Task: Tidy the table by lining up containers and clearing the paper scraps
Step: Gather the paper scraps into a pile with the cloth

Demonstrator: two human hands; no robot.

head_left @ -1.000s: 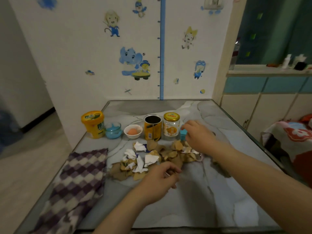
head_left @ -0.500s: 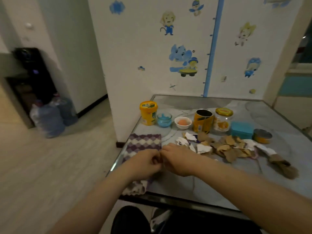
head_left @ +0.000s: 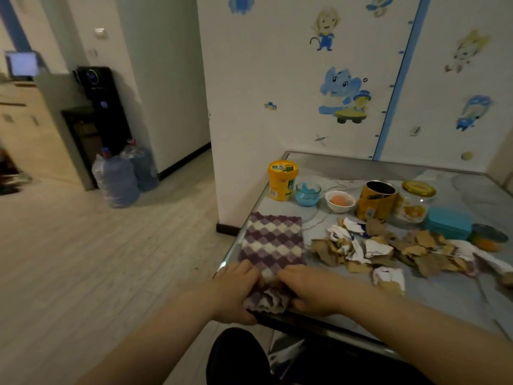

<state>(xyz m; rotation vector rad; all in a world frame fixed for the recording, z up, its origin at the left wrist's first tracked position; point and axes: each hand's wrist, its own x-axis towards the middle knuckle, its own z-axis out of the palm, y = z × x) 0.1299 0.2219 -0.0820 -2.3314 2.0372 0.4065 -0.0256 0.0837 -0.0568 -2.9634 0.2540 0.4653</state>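
While the left hand [head_left: 236, 294] and right hand [head_left: 311, 291] clutch the bunched near end of the checkered cloth [head_left: 273, 244] at lower centre, fingers curled into the fabric, the paper scraps [head_left: 388, 252] lie at centre right. The containers [head_left: 376, 200] form a row above them on the table [head_left: 444, 304].

**One camera, on my head**

My only view sits on my head, looking forward and down over my forearms. It faces the near left corner of the bench [head_left: 433, 307], where my left hand [head_left: 236, 293] and right hand [head_left: 311, 290] take their grip close below the lens. Beyond the grip the bench runs to a stickered wall [head_left: 277, 79]; left of the grip, open floor [head_left: 97, 259] fills the wide-angle frame.
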